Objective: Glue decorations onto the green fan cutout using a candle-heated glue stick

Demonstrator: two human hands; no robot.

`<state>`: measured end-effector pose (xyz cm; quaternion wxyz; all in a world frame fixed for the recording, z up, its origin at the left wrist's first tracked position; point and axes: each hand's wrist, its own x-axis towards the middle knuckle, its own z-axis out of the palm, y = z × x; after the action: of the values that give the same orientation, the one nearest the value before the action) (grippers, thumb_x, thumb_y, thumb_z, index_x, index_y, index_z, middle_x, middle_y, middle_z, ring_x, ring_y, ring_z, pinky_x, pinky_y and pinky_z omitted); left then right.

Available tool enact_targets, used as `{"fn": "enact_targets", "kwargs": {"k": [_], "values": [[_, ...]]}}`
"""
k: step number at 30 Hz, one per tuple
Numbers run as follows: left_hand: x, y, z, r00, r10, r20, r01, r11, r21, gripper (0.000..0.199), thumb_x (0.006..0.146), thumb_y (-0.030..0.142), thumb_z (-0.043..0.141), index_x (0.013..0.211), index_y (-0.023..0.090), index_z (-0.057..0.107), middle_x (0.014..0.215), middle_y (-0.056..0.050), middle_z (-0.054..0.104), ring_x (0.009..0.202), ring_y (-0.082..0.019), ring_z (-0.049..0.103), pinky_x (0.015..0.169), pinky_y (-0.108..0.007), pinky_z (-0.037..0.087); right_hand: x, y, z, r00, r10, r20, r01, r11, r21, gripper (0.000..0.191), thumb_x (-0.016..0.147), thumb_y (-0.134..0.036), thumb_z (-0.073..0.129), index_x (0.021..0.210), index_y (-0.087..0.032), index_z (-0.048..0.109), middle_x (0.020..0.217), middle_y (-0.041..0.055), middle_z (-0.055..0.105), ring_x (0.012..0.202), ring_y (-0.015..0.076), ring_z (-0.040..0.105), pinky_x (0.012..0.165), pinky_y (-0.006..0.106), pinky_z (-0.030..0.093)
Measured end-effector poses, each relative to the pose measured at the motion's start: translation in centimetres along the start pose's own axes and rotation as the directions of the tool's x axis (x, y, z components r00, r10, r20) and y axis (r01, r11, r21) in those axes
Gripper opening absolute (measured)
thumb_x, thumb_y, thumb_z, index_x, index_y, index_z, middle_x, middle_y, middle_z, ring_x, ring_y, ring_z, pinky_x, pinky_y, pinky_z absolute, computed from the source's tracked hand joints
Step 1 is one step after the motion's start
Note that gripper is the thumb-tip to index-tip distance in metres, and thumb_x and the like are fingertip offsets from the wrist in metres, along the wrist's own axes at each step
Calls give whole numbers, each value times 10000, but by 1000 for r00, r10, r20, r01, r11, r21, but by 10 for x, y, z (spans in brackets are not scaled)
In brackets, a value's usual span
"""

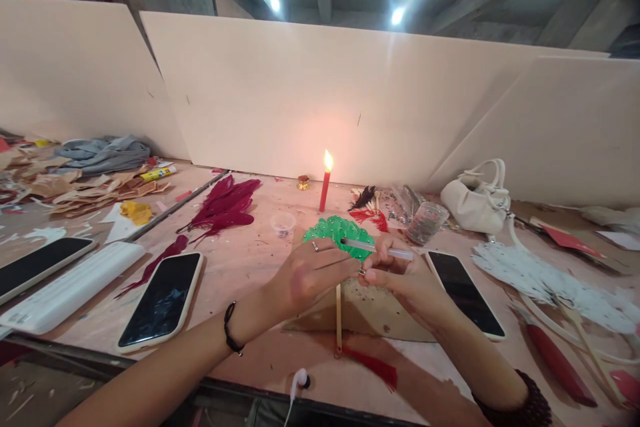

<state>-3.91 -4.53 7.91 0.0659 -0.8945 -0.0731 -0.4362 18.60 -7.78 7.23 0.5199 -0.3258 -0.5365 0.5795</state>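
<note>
The right hand [407,280] sits right of centre in the frame, fingers curled, with a clear tube [395,252] lodged between them; its darker end points left, over the green ruffled piece [327,228]; the tube is seemingly parked there so that thumb and fingertip are free for finer work. The left hand [310,277], just left of it, has its fingers drawn together and reaching right, so that the fingertips of both hands meet; a tiny shiny bit [361,273] shows at that meeting point, though I cannot tell which hand pinches it, nor whether the left hand grips anything.

The green piece lies at the centre, partly hidden behind the hands; its wooden handle [339,320] runs down toward the lower edge and ends near a red tassel [373,368]; a brown board [380,310] lies beneath, probably to shield the surface [235,267]. Above it, a red candle [325,192] stands upright and lit, likely set near for its flame, yet apart from the dark red feathers [225,205] at centre left; a tub of small beads [427,223] stands right of centre, apparently within easy reach.
</note>
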Motion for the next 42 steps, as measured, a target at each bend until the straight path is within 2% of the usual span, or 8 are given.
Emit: {"fn": "enact_targets", "kwargs": {"k": [10, 15, 20, 26, 30, 32, 36, 42], "values": [[-1, 5, 5, 998, -22, -56, 20, 999, -33, 235, 1046, 118, 520, 1191, 176, 696, 976, -85, 812, 843, -188, 755, 776, -332, 591, -1, 4, 0, 999, 23, 26, -24, 999, 35, 414, 740, -284, 959, 841, -262, 558, 833, -44, 733, 819, 146, 712, 784, 284, 591], [1, 11, 7, 940, -282, -194, 254, 954, -159, 151, 1027, 185, 633, 1025, 186, 783, 907, -64, 827, 802, -178, 757, 729, -291, 599, 1, -5, -2, 993, -66, -98, 69, 997, 25, 341, 887, -554, 804, 1018, -266, 675, 770, 0, 749, 759, 181, 728, 731, 320, 614], [4, 13, 4, 782, -618, -82, 535, 733, -420, 192, 988, 314, 708, 905, 189, 828, 856, -62, 823, 750, -171, 745, 686, -265, 580, 3, -16, -12, 973, -115, -200, 117, 993, -1, 504, 920, -720, 662, 1078, -246, 729, 456, -60, 547, 448, 150, 560, 509, 274, 495], [8, 15, 2, 630, -761, 154, 644, 401, -652, 390, 939, 517, 725, 808, 161, 812, 763, -72, 783, 628, -152, 675, 586, -251, 549, 3, -17, -16, 967, -186, -173, 178, 982, -62, 419, 907, -685, 689, 1067, -302, 747, 933, 50, 758, 886, 241, 725, 770, 388, 601], [6, 16, 5, 581, -779, 237, 654, 274, -705, 387, 920, 517, 742, 797, 157, 809, 765, -71, 770, 633, -141, 647, 584, -243, 527, -2, -14, -11, 912, -319, -258, 302, 948, -105, 265, 799, -424, 891, 798, -276, 672, 722, -47, 569, 582, 111, 508, 546, 243, 460], [4, 17, 8, 554, -788, 270, 655, 212, -725, 375, 915, 501, 750, 786, 154, 806, 755, -66, 757, 632, -133, 631, 564, -229, 498, -6, -10, -8, 905, -348, -246, 321, 936, -144, 195, 853, -396, 848, 843, -281, 691, 711, -51, 560, 541, 100, 476, 507, 237, 419], [0, 18, 14, 517, -793, 321, 652, 121, -749, 352, 912, 481, 764, 791, 154, 813, 762, -69, 751, 649, -132, 632, 539, -216, 467, -16, -5, -5, 889, -448, -98, 377, 836, -398, 117, 982, -389, 702, 1060, -311, 742, 916, 23, 714, 746, 191, 660, 672, 342, 536], [-5, 19, 18, 499, -797, 340, 644, 78, -761, 358, 901, 494, 780, 815, 149, 823, 799, -86, 777, 629, -131, 634, 527, -220, 481, -27, 0, -2, 797, -604, -6, 429, 573, -698, 139, 931, -276, 746, 1057, -334, 740, 990, 31, 752, 892, 249, 713, 758, 384, 592]]}}
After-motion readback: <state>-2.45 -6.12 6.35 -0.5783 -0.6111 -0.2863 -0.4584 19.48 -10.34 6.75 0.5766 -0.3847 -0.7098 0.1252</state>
